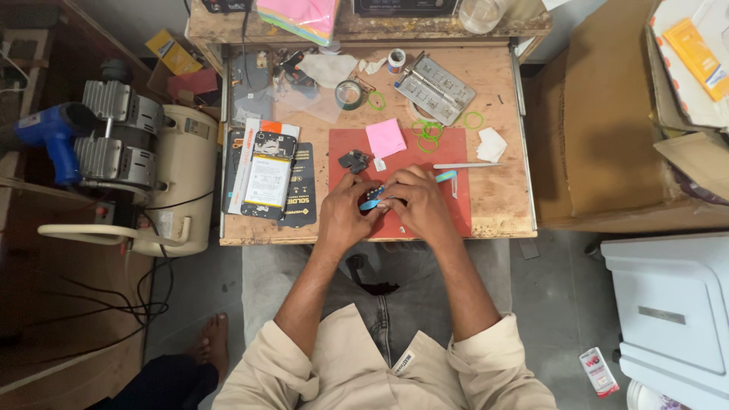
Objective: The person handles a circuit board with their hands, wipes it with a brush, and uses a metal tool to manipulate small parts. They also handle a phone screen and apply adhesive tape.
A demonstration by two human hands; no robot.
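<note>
- Both hands, left hand point(345, 209) and right hand point(416, 201), pinch together on a small blue-edged part point(370, 202) above the red mat point(440, 152).
- Opened phone point(267, 176) lies apart at left, back uncovered; reassembly seemingly remains.

Worn wood bench point(501, 205), matt red mat point(456, 152) (rubbery-looking), shiny metal jig point(434, 89).

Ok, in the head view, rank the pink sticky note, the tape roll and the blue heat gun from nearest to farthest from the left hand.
1. Pink sticky note: just above the left hand, on the red mat.
2. Tape roll: farther up the desk.
3. Blue heat gun: far left, off the desk.
</note>
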